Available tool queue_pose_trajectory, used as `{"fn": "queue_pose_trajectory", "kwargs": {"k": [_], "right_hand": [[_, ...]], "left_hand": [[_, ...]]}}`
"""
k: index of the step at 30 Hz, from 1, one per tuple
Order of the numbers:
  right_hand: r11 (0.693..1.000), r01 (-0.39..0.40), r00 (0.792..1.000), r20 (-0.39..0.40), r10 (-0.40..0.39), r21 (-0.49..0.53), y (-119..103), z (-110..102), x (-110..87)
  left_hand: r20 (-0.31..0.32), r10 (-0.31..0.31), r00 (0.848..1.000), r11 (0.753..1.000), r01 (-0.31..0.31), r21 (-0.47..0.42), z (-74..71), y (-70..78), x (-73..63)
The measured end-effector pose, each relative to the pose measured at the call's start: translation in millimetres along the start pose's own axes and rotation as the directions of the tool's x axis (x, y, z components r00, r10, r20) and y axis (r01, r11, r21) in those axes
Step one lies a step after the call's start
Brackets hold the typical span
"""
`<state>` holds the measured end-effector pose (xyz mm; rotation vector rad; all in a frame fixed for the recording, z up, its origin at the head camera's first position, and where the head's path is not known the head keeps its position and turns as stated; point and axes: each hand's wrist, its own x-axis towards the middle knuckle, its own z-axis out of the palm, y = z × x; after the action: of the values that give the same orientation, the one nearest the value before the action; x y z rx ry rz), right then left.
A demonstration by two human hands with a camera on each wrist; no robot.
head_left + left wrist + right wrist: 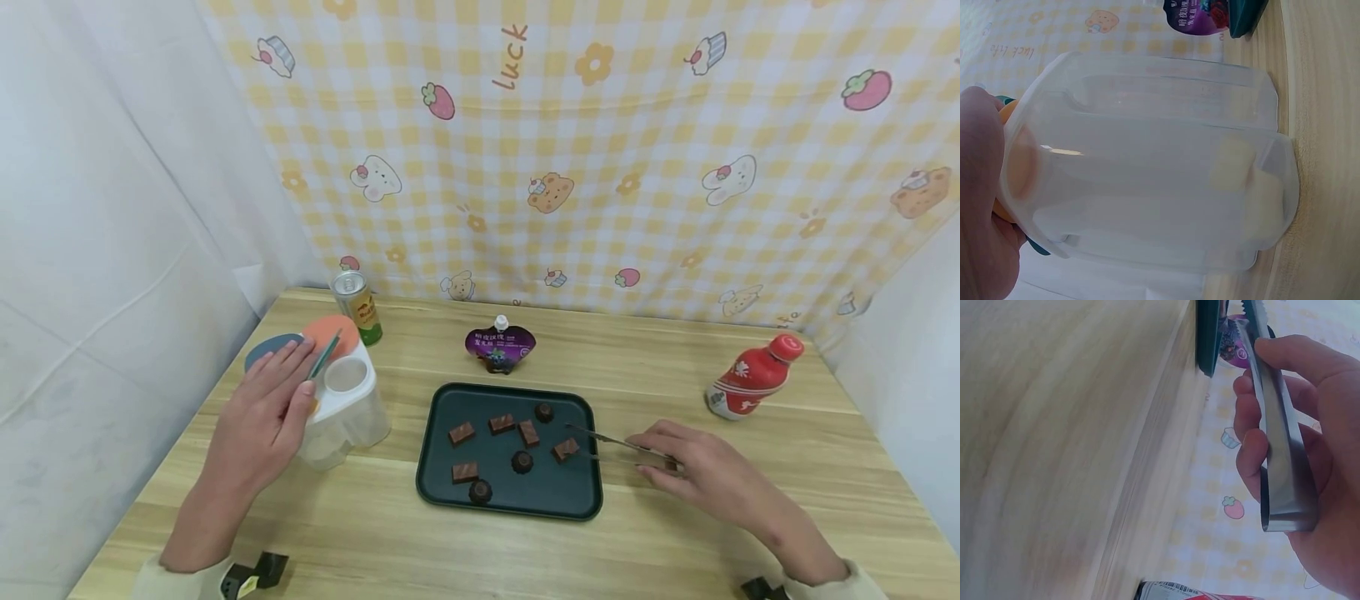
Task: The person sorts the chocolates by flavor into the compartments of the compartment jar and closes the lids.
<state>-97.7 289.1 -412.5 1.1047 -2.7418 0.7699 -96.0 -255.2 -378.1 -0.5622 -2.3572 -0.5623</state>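
Observation:
My left hand (258,417) rests on top of a clear storage container (352,425), its fingers extended across the coloured lids. A teal lid (324,354) stands raised beside the thumb, and next to it is a round white opening (347,375). Pale pieces (1250,187) sit at the container's bottom in the left wrist view. My right hand (693,467) grips metal tongs (1282,444). Over the right side of a dark green tray (517,507), the spread tong tips lie around a rectangular chocolate (566,450). Several other rectangular chocolates (462,433) and round chocolates (522,461) lie on the tray.
A drink can (363,308) stands behind the container. At the back middle is a purple pouch (500,346) with a white cap. A red bottle (753,379) stands at the right. Behind the wooden table (637,367) hangs a checked cloth (525,133).

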Motion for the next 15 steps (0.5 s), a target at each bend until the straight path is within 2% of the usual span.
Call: {"fn": "queue_pose_trajectory", "kwargs": {"k": [15], "right_hand": [[0.997, -0.040, 0.998, 0.055, 0.044, -0.063, -3.1, 1.1, 4.2]], "left_hand": [[-0.009, 0.000, 1.000, 1.000, 0.000, -0.010, 0.6, -0.7, 0.7]]}}
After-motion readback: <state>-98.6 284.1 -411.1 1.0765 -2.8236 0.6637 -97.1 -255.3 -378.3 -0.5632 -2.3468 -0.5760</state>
